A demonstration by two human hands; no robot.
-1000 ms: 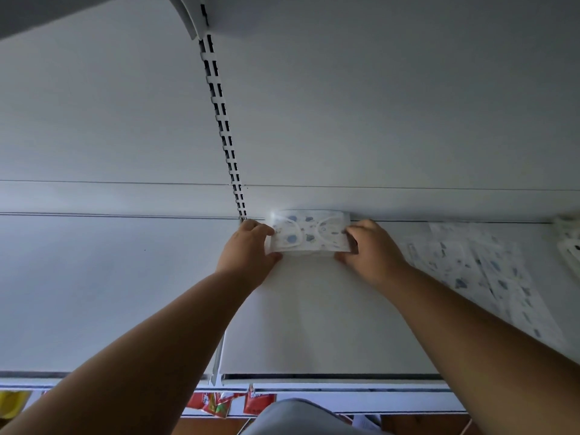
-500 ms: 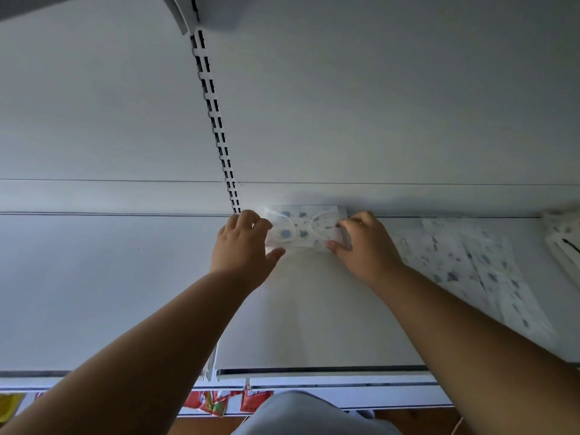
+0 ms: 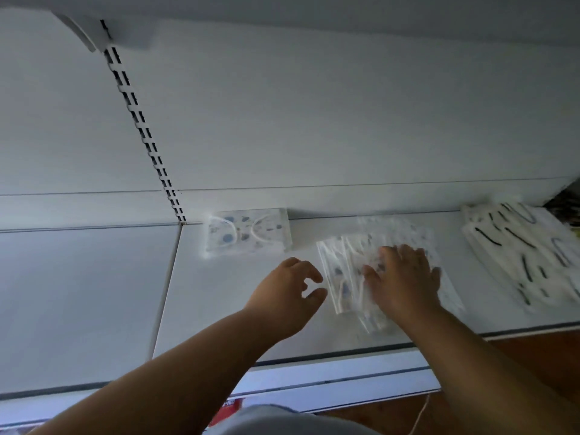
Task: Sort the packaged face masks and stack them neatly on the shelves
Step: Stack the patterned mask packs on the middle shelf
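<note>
A neat stack of packaged masks with blue spots [image 3: 248, 233] lies against the back wall of the white shelf [image 3: 94, 293], free of both hands. To its right spreads a loose pile of similar spotted packaged masks [image 3: 342, 277]. My right hand [image 3: 405, 277] lies flat on that pile, fingers spread. My left hand [image 3: 288, 296] hovers just left of the pile with loosely curled fingers and holds nothing.
A fanned pile of white packaged masks with black ear loops [image 3: 521, 249] lies at the far right of the shelf. A slotted upright [image 3: 141, 127] runs up the back wall. The shelf's front edge [image 3: 329, 359] is near my forearms. Red packets [image 3: 229, 409] show below.
Both hands have let go of the spotted stack at the back wall and moved right. My right hand now rests on the loose spotted pile. The view shifted right.
</note>
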